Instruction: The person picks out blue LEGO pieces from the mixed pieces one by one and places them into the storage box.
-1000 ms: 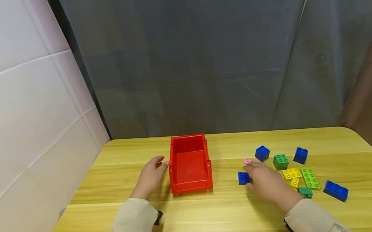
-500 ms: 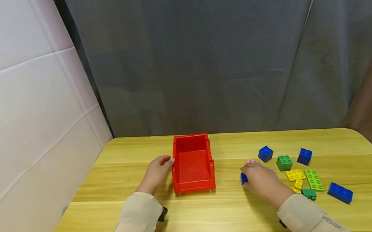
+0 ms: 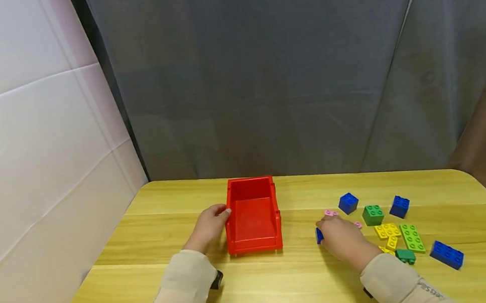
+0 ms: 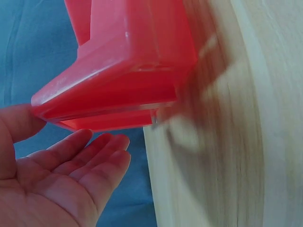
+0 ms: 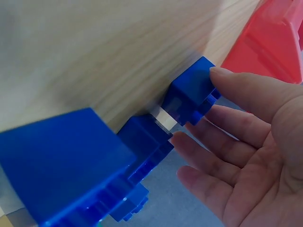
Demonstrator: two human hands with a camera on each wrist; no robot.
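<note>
Wooden tabletop (image 3: 256,296) lay bare between the red bin (image 3: 255,245) and my right hand (image 3: 342,240) in the head view; I counted four blue bricks (image 3: 447,255) and three green bricks (image 3: 373,215). From the left wrist, my left hand (image 4: 61,184) was loose-fingered, thumb touching the bin's rim. From the right wrist, I pinched the glossy, studded blue brick (image 5: 191,87) nearest the bin

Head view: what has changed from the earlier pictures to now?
The right hand moved left and now grips the leftmost blue brick; the left hand moved right and now touches the left side of the red bin. The bin and other bricks stayed put.
</note>
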